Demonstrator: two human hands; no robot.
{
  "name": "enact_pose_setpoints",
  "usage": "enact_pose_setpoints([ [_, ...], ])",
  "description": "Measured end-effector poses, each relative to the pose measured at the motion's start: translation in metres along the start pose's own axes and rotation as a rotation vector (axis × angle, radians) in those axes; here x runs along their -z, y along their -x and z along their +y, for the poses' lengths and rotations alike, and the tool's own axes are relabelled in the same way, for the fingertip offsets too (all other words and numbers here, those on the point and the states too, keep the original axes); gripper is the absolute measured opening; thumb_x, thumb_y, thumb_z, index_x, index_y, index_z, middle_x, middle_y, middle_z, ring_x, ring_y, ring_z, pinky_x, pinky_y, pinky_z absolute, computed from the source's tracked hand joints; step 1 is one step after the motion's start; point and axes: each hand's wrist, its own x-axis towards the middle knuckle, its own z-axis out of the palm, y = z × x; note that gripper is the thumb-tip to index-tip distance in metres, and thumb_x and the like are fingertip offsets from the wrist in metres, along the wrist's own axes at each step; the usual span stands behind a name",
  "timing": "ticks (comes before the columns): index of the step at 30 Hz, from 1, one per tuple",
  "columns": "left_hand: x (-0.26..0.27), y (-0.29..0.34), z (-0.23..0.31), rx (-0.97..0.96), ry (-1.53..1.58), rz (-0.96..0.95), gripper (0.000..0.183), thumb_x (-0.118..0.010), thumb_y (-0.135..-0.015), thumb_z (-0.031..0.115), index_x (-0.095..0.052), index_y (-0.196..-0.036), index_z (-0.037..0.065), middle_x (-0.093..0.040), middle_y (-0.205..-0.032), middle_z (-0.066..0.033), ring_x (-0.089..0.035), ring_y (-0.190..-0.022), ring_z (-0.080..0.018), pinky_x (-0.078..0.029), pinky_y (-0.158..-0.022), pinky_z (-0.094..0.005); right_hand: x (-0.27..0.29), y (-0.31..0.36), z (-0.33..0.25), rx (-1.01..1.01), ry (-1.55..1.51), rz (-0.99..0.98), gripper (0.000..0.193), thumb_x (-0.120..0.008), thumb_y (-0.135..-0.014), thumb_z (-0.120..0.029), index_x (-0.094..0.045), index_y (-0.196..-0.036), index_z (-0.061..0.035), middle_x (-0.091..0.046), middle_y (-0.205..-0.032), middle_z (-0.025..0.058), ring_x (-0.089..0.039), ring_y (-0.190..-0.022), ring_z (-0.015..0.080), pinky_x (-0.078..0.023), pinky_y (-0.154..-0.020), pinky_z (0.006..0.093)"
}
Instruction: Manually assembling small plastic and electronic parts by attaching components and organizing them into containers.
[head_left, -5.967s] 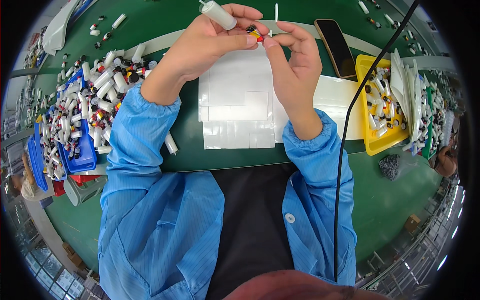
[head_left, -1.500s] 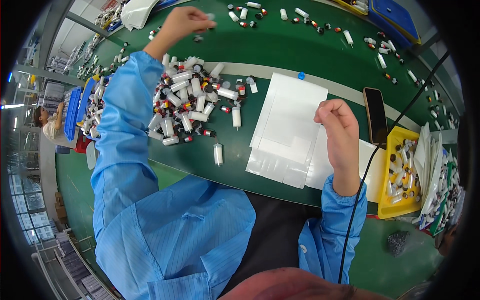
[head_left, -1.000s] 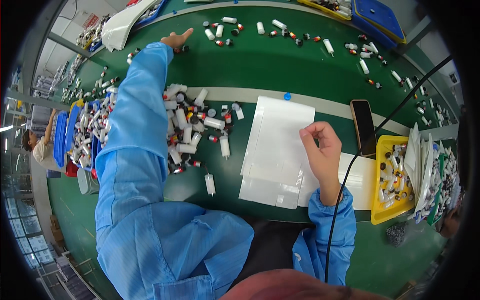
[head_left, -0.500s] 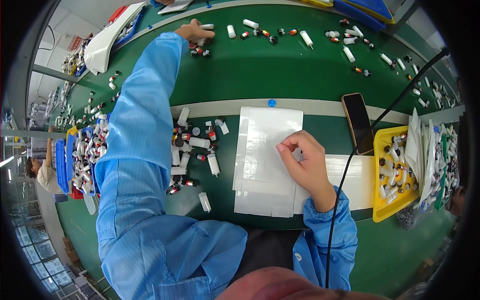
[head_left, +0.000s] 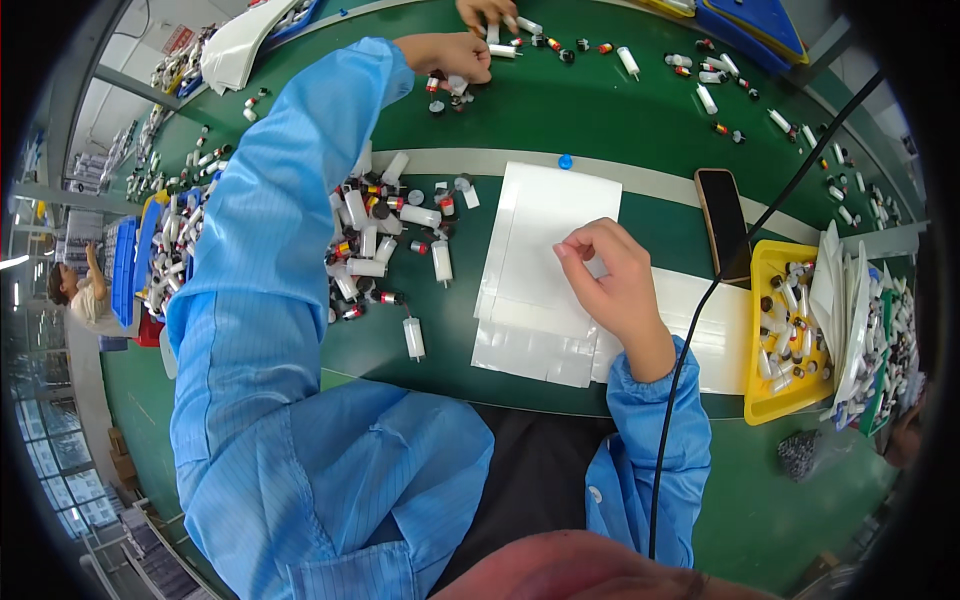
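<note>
My left hand [head_left: 450, 56] is stretched across the green work surface at the far side. Its fingers are curled down over a small cluster of parts [head_left: 455, 88], white with black and red bits; what they grip is hidden. Just right of its fingertips lies a white cylinder [head_left: 502, 51]. My right hand [head_left: 612, 280] rests over a stack of white plastic bags [head_left: 545, 240], thumb and fingers drawn together, nothing visible between them. Left of the bags a heap of white cylinders with black and red parts [head_left: 385, 225] spreads out, partly behind my left sleeve.
Another person's hand [head_left: 487, 12] reaches in at the far edge. A phone [head_left: 722, 222] lies to the right, beside a yellow tray [head_left: 757, 340] of parts. A black cable [head_left: 690, 350] hangs across the right side. A blue bin [head_left: 140, 250] of parts stands at left.
My left hand has moved right over the far surface, fingers now curled down. Another person's hand has come in beyond it. The view has shifted slightly; my right hand stays over the bags.
</note>
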Motion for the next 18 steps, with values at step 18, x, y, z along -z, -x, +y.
enact_pose_setpoints([
  [18,-0.089,0.31,-0.043,-0.134,-0.399,0.615,0.046,-0.07,-0.076,0.015,-0.063,-0.121,0.005,-0.067,-0.108,-0.0142,-0.064,-0.1,-0.0292,-0.053,-0.081,-0.0385,-0.004,0.007,-0.011,0.15,0.172,-0.091,0.008,-0.074,-0.082,-0.006,-0.067,-0.084,-0.0028,-0.065,-0.08,0.01,-0.064,-0.073,0.0286,-0.049,-0.066,0.0364],
])
